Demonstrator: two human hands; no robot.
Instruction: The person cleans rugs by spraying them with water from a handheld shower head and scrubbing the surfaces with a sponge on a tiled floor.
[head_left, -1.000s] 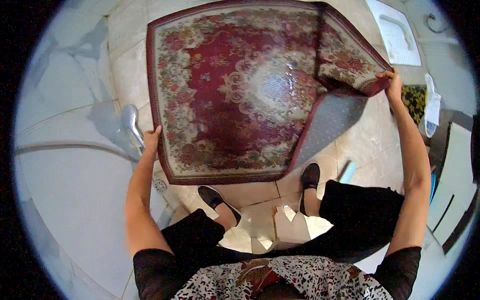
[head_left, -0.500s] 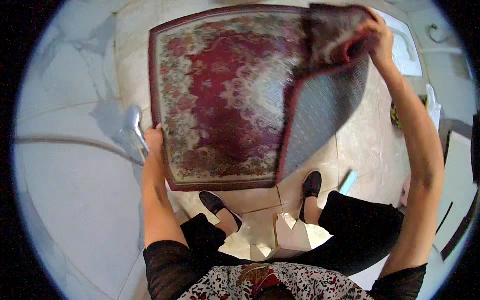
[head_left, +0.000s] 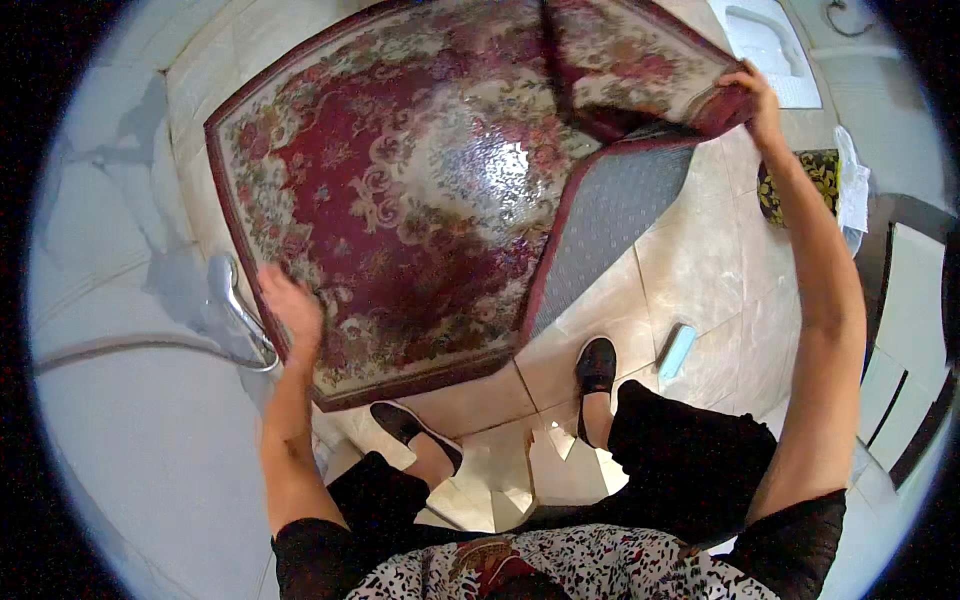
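Observation:
A wet, dark red rug (head_left: 400, 250) with a floral pattern in cream and green lies spread on the tiled floor, shining near its middle. Its right part is folded over, and the grey underside (head_left: 620, 210) shows below the fold. My right hand (head_left: 757, 100) grips the rug's edge at the far right, fingers closed around it. Over the rug's left border is my left hand (head_left: 292, 308), fingers stretched out and holding nothing; whether it touches the pile I cannot tell.
A shower head (head_left: 235, 300) with its hose lies at the left, close to the rug. To the right on the floor is a light blue block (head_left: 677, 352). A white squat toilet (head_left: 770, 50) is at the far right, and a patterned bag (head_left: 820, 180) stands below it.
My left hand has let go of the rug's left edge and opened. The rug has turned and shifted left, and its folded part has partly unrolled. My right hand has come slightly lower.

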